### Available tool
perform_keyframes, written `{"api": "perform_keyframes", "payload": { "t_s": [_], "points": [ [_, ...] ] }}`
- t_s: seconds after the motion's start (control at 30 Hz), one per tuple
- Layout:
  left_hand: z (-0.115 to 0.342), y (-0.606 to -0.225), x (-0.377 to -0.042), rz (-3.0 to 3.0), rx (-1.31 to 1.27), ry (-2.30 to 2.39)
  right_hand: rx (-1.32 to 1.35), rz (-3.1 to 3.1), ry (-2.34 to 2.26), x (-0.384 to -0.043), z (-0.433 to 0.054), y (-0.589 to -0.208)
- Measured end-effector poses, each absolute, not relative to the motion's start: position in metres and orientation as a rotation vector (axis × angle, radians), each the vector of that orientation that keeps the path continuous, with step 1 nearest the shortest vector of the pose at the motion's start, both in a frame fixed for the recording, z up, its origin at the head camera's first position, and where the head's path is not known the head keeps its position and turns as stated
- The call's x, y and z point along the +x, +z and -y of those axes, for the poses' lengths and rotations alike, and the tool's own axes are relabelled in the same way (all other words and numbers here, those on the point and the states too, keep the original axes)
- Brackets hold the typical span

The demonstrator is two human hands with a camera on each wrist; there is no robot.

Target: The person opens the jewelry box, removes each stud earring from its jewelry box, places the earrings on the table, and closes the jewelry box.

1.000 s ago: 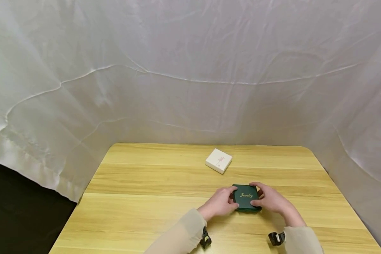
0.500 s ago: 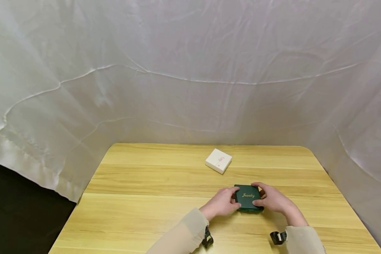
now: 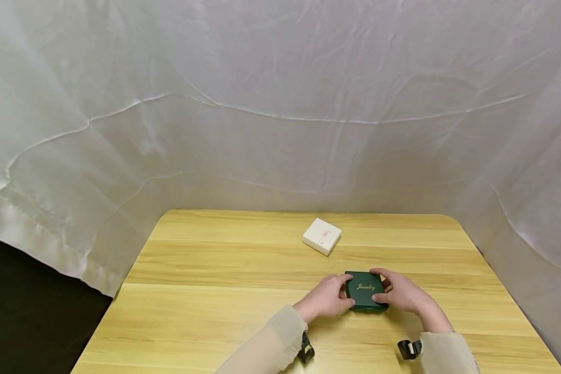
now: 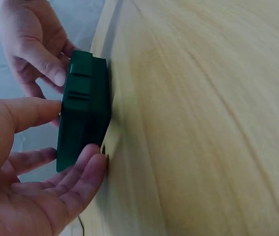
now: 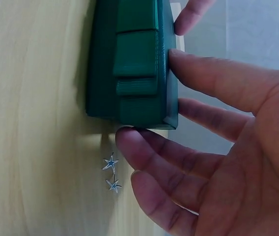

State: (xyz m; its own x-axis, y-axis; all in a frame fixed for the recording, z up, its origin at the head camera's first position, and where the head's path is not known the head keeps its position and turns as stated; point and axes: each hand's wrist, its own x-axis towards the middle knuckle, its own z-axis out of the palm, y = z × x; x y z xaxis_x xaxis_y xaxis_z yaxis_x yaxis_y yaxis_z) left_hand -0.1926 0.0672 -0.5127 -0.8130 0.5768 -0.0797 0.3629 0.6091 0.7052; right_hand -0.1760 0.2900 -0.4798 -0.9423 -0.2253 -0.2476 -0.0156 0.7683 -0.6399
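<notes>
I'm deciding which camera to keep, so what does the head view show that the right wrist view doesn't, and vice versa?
Only the head view: gold lettering, both sleeves, the printed top of the white box.
Only the right wrist view: two star-shaped pieces.
Both: the green box, the right hand gripping it, some of the left hand, the table.

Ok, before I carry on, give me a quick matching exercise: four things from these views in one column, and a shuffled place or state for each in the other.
1. green box
2. white box
3. star-shaped pieces
4. pale cloth

A. lying on the table, blue in the middle
B. hanging behind the table
C. held by the left hand and the right hand
D. near the table's far edge, with a reddish mark on top

Pairs: 1-C, 2-D, 3-A, 4-B
</notes>
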Motion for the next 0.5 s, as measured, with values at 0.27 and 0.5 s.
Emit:
{"api": "perform_keyframes", "payload": {
  "t_s": [0.27, 0.5],
  "points": [
    [-0.063, -0.516, -0.194, -2.549, 0.773, 1.076, -0.217, -2.720, -0.889, -0.175, -0.288, -0.477],
    [-0.048, -0.512, -0.196, -2.563, 0.718, 1.174, -0.201, -2.786, -0.860, -0.179, -0.284, -0.472]
  ]
}}
